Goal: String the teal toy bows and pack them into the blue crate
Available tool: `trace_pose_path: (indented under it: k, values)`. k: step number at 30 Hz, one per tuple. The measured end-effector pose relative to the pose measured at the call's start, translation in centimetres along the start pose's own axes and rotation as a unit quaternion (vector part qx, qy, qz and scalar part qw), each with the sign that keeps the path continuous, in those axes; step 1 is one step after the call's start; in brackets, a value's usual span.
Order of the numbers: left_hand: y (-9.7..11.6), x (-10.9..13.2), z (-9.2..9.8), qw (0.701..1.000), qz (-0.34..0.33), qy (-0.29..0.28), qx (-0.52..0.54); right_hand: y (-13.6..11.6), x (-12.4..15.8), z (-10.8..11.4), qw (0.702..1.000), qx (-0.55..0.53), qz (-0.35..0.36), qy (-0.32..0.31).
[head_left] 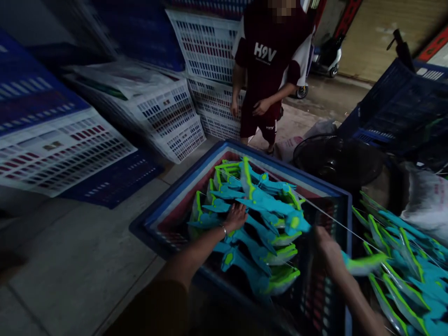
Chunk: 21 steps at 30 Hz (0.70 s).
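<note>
A blue crate (168,200) in front of me holds a stack of turquoise toy bows (245,242) with lime-green and grey limbs. My left hand (237,217), a bracelet at its wrist, lies on the stack with its fingers stretched out over the bows. My right hand (329,249), blurred by motion, is closed around another toy bow (280,210) above the crate's right part. A thin white string runs from this bow's upper tip toward the right. The grip inside my right hand is hidden.
More toy bows (402,261) lie in a pile at the right. Stacked white crates (168,112) and blue crates stand left and behind. A person (269,70) stands beyond the crate. A dark round basin (336,158) and a white sack (427,200) are to the right.
</note>
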<state>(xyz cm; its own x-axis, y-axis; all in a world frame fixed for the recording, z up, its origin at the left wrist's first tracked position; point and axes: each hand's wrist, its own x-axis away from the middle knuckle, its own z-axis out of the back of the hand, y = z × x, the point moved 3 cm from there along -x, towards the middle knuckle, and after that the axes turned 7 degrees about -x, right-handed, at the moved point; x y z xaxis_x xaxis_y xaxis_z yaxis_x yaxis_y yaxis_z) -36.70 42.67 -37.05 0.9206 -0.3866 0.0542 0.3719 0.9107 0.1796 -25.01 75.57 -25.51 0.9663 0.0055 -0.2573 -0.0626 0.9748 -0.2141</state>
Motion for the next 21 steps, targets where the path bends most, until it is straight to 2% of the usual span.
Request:
trace_pose_path:
  k: [4,7,9,12,16,18,21]
  values:
    - [-0.1,0.0,-0.7,1.000,-0.004,-0.005,0.005,-7.2,-8.3,-5.4,0.984,0.061,0.021,-0.167]
    - [-0.3,0.2,-1.1,1.000,-0.010,0.010,0.000,-10.4,-14.3,-9.4,0.978,0.078,0.001,-0.191]
    - [-0.4,0.3,-1.3,1.000,-0.015,0.023,-0.008,-11.1,-16.4,-11.7,0.975,0.084,-0.011,-0.207]
    - [-0.3,0.5,-1.3,0.999,-0.030,0.029,-0.018,-11.2,-17.1,-14.0,0.968,0.093,-0.034,-0.229]
    - [-0.1,0.6,0.0,0.999,-0.028,0.007,-0.024,-11.6,-16.5,-15.2,0.965,0.103,-0.063,-0.234]
    - [0.0,-0.1,1.1,0.999,-0.034,0.012,-0.030,-11.9,-16.4,-15.3,0.965,0.100,-0.070,-0.234]
    - [0.2,-2.6,2.9,0.997,-0.049,0.040,-0.035,-12.1,-16.6,-15.1,0.967,0.085,-0.075,-0.230]
